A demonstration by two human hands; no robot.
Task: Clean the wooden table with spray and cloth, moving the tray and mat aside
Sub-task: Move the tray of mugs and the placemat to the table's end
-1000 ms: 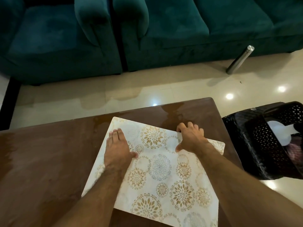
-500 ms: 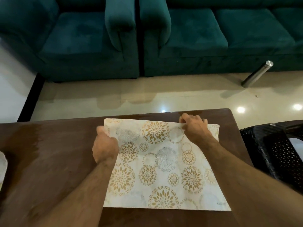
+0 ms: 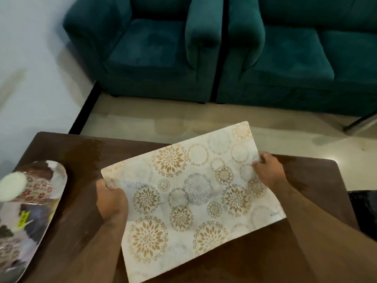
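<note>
The cream rectangular mat with gold floral rounds (image 3: 191, 193) is gripped at its left edge by the left hand (image 3: 111, 198) and at its right by the right hand (image 3: 269, 172), skewed over the dark wooden bench (image 3: 81, 166), the patterned oval tray (image 3: 51, 180) at far left.

Lower left of the frame, the tray (image 3: 59, 180) runs off the left edge, its contents smeared with motion blur; a pale round blob (image 3: 13, 186) there can't be identified. The left hand (image 3: 111, 200) hides part of the mat (image 3: 195, 193) at its left edge, fingertips tucked under. At right centre, a black object (image 3: 363, 211) is cut by the frame edge. Upper right, the teal sofa (image 3: 306, 58) is cropped too.
</note>
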